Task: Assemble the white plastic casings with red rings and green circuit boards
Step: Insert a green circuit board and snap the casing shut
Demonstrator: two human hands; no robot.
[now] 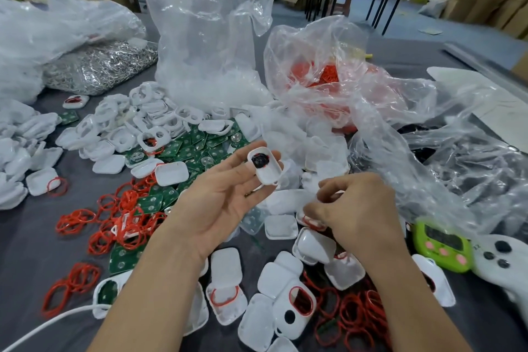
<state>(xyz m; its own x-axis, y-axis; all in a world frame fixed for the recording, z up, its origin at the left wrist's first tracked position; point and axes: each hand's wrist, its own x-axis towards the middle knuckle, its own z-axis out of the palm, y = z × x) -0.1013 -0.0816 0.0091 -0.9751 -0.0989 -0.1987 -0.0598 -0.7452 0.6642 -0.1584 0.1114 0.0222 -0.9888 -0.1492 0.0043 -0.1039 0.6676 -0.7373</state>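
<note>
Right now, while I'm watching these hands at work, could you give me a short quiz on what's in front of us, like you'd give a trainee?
1. True or false: the left hand holds a green circuit board.
2. What colour is the small timer on the right side of the table? A red, B green, C blue.
3. Fill in: the loose rings heaped on the table to the left of the left hand are ____.

Key: 1 false, it holds a white casing; 2 B; 3 red.
</note>
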